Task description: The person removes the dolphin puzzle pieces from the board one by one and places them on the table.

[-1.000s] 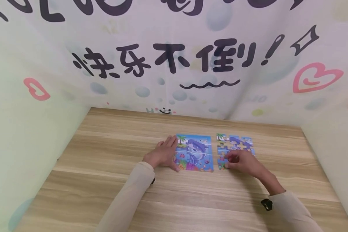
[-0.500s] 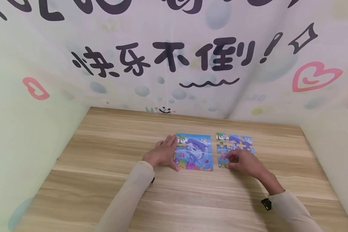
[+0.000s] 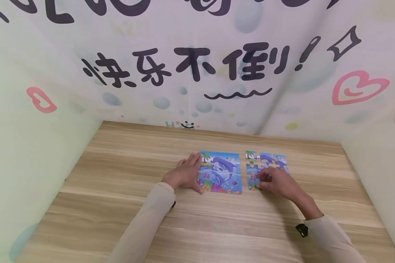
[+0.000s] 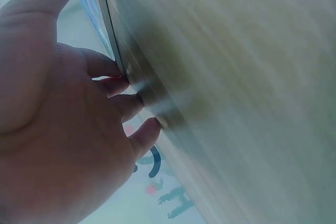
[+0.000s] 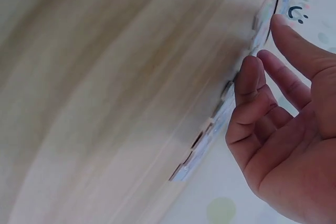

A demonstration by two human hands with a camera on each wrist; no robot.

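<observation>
In the head view, a square dolphin puzzle board point(image 3: 222, 172) lies flat on the table. My left hand point(image 3: 184, 175) rests along its left edge, fingers extended and thumb at the near corner. The left wrist view shows the fingertips point(image 4: 123, 72) against the board's side. To the right, several loose jigsaw pieces point(image 3: 266, 158) form a similar dolphin picture with gaps between them. My right hand point(image 3: 278, 182) touches the near-left corner piece point(image 3: 252, 184) and hides some others. In the right wrist view, thumb and index finger point(image 5: 273, 66) stand apart with nothing visible between them.
The wood-grain table point(image 3: 197, 226) meets a printed fabric backdrop point(image 3: 145, 109) behind the puzzle. Pale side panels point(image 3: 26, 164) stand left and right. A narrow strip of table separates the board from the loose pieces.
The near-left corner piece has shifted slightly away from me and to the right, closer to its neighbour, with my right fingers at it. My left hand and the board have stayed put.
</observation>
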